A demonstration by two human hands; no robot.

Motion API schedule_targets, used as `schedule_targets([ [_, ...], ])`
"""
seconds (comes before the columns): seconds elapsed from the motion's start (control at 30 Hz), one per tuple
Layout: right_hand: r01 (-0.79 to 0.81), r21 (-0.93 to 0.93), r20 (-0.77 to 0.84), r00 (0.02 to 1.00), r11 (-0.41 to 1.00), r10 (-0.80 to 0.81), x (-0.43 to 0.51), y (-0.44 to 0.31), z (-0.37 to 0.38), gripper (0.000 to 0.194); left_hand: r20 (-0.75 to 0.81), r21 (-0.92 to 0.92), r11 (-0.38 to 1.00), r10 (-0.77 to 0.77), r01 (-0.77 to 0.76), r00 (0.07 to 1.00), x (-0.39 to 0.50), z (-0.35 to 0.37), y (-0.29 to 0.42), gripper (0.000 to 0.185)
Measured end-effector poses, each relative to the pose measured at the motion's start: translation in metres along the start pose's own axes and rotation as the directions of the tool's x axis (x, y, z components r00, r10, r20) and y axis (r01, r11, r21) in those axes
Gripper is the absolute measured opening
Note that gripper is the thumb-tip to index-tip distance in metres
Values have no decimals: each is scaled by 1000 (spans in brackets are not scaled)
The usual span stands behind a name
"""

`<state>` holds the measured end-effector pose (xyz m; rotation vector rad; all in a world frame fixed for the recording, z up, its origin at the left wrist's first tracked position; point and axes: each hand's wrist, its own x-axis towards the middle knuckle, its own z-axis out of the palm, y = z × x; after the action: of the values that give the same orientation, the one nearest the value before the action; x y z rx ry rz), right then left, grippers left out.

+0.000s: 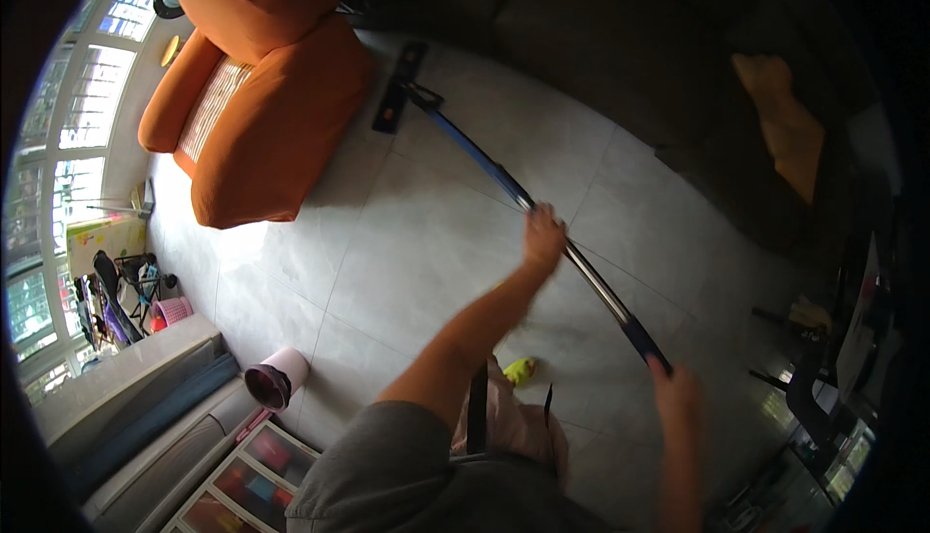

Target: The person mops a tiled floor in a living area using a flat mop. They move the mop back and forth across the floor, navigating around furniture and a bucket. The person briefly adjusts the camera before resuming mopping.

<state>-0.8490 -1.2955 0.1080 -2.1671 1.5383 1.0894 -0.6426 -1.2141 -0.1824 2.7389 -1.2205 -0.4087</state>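
Observation:
My left hand (544, 241) is wrapped around the metal pole of a flat mop (597, 278), near the end of its blue section. At the dark grip on the pole's near end is my right hand (676, 395), blurred and closed around it. The pole slants away to the upper left. Its dark rectangular mop head (408, 60) lies flat on the grey tiled floor (436, 242), just right of an orange-covered armchair (290, 111). The underside of the mop head is hidden.
A dark sofa (581, 46) with a tan cushion (788, 126) lines the upper right. At lower left stand a pink trash bin (287, 369) and a drawer unit (240, 486). A folded stroller (134, 278) is by the windows. Dark furniture (806, 387) is at right.

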Motion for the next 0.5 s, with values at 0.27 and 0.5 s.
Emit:
schedule_targets([
  [0.27, 334, 79, -95, 941, 939, -326, 135, -171, 1, 57, -47, 162, 922, -350, 352, 936, 144, -14, -144, 43],
  [0.5, 89, 262, 166, 977, 961, -136, 115, -9, 98, 61, 348, 462, 864, 32, -201, 937, 63, 97, -40, 40],
])
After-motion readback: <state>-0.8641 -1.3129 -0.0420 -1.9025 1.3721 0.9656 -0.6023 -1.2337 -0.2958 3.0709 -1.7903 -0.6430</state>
